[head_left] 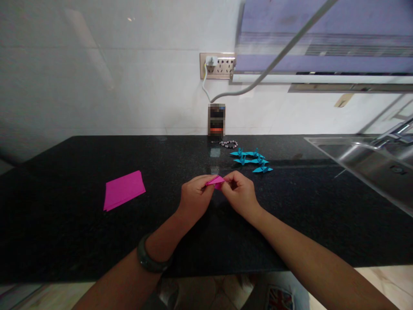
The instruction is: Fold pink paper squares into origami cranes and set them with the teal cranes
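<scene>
Between my two hands is a small folded piece of pink paper [217, 181], held over the dark countertop. My left hand [196, 194] pinches its left side, with a dark bangle on that wrist. On the other side my right hand [241, 191] grips the paper's right edge between thumb and curled fingers. Parts of the paper are covered by the fingers. Several blue paper cranes [254, 160] stand in a cluster beyond my right hand. Off to the left lies a stack of pink paper sheets [124, 190].
A beaded bracelet [229, 144] lies near the wall, beside a pixelated upright object [217, 120]. Above is a wall socket [217, 66] with a plug and a grey cable [274, 71]. At right a steel sink [361, 161] with a faucet [395, 133] is set into the black countertop [64, 232].
</scene>
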`<move>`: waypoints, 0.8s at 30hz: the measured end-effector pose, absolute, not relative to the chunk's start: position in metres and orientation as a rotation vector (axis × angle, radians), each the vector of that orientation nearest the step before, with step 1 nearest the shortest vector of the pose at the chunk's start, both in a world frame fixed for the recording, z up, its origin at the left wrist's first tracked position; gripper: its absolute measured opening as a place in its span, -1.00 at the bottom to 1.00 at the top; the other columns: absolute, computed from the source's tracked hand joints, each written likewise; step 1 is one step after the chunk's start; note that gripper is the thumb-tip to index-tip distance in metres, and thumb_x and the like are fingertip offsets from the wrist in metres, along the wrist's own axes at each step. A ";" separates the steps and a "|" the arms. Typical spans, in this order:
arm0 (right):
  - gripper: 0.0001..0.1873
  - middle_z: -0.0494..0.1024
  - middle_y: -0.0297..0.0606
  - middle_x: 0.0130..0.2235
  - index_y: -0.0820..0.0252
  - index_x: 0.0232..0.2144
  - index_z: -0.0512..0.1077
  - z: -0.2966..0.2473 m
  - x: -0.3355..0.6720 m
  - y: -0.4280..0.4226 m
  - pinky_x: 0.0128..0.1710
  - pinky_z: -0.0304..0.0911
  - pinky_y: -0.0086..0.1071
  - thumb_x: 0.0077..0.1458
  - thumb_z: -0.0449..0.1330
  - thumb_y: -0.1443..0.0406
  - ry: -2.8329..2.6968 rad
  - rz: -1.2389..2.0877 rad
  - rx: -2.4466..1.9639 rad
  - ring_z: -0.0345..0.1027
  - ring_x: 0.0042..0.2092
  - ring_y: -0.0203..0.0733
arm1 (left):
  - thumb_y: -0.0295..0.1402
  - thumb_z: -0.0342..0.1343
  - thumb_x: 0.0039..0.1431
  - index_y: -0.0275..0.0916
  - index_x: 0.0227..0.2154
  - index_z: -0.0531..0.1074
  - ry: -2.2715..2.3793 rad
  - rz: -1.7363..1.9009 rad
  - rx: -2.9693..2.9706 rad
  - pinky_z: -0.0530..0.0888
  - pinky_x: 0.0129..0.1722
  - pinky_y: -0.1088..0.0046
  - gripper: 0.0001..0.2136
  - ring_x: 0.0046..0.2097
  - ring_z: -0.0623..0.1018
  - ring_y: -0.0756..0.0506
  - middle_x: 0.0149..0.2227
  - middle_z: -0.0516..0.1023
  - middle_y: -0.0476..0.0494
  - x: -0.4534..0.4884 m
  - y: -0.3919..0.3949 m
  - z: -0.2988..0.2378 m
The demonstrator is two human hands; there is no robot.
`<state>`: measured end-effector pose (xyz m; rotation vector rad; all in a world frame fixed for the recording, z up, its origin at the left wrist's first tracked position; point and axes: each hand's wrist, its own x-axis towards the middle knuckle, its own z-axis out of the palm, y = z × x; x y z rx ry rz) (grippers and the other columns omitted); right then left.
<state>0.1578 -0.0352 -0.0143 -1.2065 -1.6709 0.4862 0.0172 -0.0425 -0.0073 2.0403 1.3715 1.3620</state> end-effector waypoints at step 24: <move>-0.88 0.40 -0.32 -0.52 0.20 -0.44 0.40 -0.011 0.159 -0.041 -0.46 0.15 -0.46 -0.03 0.05 0.34 -1.815 0.288 -1.121 0.24 -0.48 -0.33 | -0.38 0.08 -0.05 -0.26 -0.41 0.49 1.392 1.298 1.661 0.42 -0.39 0.49 -0.86 -0.41 0.49 -0.02 -0.46 0.53 -0.07 0.021 -0.044 -0.003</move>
